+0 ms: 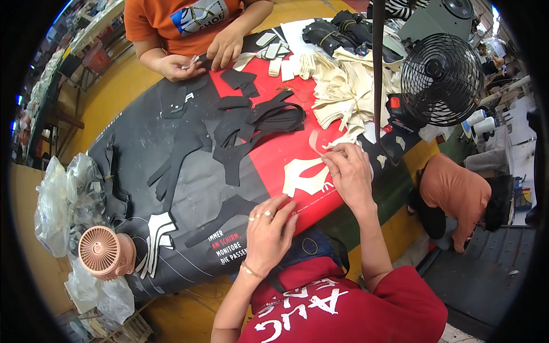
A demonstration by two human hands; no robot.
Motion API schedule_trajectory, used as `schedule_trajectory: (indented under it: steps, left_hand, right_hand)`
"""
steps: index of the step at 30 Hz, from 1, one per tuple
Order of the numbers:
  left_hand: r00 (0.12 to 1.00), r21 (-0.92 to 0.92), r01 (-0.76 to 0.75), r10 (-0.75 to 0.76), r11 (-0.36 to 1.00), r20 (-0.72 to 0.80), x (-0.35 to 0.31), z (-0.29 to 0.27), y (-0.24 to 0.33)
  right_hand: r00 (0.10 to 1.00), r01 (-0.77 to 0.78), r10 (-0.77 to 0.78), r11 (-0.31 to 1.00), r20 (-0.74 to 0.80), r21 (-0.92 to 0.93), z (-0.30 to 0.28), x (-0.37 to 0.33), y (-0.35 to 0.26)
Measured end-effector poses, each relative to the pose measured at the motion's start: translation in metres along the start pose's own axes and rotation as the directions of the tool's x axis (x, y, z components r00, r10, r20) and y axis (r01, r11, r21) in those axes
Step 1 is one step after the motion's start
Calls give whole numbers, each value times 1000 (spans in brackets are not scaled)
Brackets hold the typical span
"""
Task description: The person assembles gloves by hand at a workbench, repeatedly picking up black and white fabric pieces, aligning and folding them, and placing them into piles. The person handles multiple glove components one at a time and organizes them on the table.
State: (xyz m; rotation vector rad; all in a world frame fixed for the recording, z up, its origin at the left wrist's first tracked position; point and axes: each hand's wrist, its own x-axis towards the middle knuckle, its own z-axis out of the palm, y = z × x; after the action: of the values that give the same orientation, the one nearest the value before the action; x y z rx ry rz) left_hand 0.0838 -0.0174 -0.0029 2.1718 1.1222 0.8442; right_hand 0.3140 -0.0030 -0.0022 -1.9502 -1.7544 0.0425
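A cream cut-out fabric piece [304, 177] with curved edges lies flat on the red part of the table cover. My left hand [269, 231] is at its near left edge, fingers stretched and slightly apart, fingertips touching or just beside it. Over its right end is my right hand [350, 174], fingers bent and pinched together. A thin pale curved strip [314, 142] runs up from those fingertips; part of the grip is hidden. Beyond the piece lie black cut-out pieces [231, 157] and a heap of cream pieces [343, 91].
Across the table, a person in orange [177, 26] handles something small. A black fan [442, 80] stands at the right, a pink fan [106, 251] at the left. White-edged strips [155, 243] lie near the pink fan, plastic bags [54, 206] beyond. Another person [454, 194] bends down at right.
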Motion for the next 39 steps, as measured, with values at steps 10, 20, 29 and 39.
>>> schedule_trajectory:
  steps: [10, 20, 29, 39]
  left_hand:
    - [997, 156, -20, 9, 988, 72, 39, 12, 2]
    - [889, -892, 152, -453, 426, -65, 17, -38, 11]
    - [860, -117, -62, -6, 991, -511, 19, -50, 25]
    - [970, -417, 23, -122, 908, -212, 17, -20, 32]
  right_hand:
    - [948, -213, 296, 301, 121, 930, -43, -12, -34]
    - [891, -440, -40, 173, 452, 881, -18, -24, -66]
    - [989, -130, 19, 576, 145, 807, -41, -10, -91]
    - [978, 113, -194, 801, 78, 587, -46, -18, -89]
